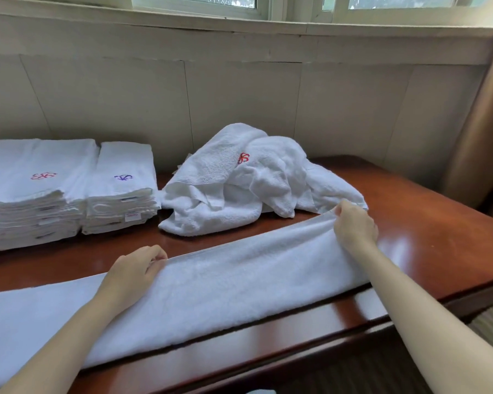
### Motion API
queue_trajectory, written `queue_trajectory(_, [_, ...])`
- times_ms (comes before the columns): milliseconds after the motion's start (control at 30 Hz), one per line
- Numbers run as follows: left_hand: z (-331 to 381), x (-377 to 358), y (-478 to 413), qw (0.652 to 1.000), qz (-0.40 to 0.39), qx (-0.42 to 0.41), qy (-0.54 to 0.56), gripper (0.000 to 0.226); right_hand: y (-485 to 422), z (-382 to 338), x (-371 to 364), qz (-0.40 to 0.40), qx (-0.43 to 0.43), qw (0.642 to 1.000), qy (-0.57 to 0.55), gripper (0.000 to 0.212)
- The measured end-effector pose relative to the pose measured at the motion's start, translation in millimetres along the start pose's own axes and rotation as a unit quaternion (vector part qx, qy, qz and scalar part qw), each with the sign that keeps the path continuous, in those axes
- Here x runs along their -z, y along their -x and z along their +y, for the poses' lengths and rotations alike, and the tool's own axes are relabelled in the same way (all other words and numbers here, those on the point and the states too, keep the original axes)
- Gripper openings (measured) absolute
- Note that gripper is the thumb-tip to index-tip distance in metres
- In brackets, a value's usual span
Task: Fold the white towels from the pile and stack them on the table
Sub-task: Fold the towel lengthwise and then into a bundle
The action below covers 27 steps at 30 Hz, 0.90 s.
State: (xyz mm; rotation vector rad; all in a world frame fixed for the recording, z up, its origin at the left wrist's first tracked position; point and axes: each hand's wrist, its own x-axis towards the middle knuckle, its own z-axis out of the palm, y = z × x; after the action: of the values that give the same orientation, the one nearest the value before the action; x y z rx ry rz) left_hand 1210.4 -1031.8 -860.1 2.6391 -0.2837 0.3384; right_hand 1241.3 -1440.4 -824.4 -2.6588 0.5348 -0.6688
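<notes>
While a long white towel (211,282) lies along the near table (427,231) edge, I see both hands pinching its far hem; left hand (134,271) mid-length, right hand (353,226) at the right corner. Loose pile (239,180) sits beyond; folded stacks (69,191) far left.

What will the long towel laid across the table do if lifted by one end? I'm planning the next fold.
The long towel will probably droop and sag, since its end already bunches under the right hand. It looks thick, so likely somewhat heavy. On the glossy table it may slide rather than stay put.
</notes>
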Motion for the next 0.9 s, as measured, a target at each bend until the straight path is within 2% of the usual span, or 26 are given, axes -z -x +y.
queue_trajectory(100, [-3,-4,4,1.000,0.008,-0.009,-0.018,0.007,-8,4,8,-0.005,0.007,1.000,0.013,0.025])
queue_trajectory(233, [-5,-5,1,0.999,-0.012,0.014,-0.043,0.011,9,25,-8,-0.137,0.010,0.989,0.046,0.024])
queue_trajectory(367, [-9,-5,-2,0.997,-0.011,0.038,-0.064,0.019,19,29,-18,-0.124,0.030,0.989,0.081,0.024])
queue_trajectory(500, [-3,-2,1,0.992,-0.036,0.061,-0.104,0.039,23,14,-13,-0.151,0.018,0.975,0.159,0.023])
queue_trajectory(567, [2,-5,3,0.987,-0.055,0.058,-0.140,0.049,31,-2,-8,-0.149,-0.002,0.956,0.252,0.030])
queue_trajectory(633, [6,-8,4,0.978,-0.069,0.048,-0.192,0.055,46,-33,-8,-0.136,0.019,0.937,0.322,0.034])
queue_trajectory(667, [9,-8,4,0.973,-0.077,0.049,-0.212,0.056,57,-53,-12,-0.132,0.059,0.942,0.301,0.033])
queue_trajectory(733, [12,-8,6,0.970,-0.091,0.053,-0.221,0.059,85,-97,-26,-0.146,0.179,0.958,0.170,0.028])
queue_trajectory(800, [11,-3,7,0.976,-0.098,0.036,-0.190,0.057,122,-141,-41,-0.231,0.271,0.934,0.033,0.031])
queue_trajectory(833, [8,3,8,0.981,-0.101,0.028,-0.165,0.053,140,-159,-46,-0.281,0.290,0.915,0.016,0.037])
queue_trajectory(900, [-10,21,11,0.985,-0.108,0.034,-0.132,0.040,159,-182,-53,-0.332,0.286,0.896,0.067,0.045])
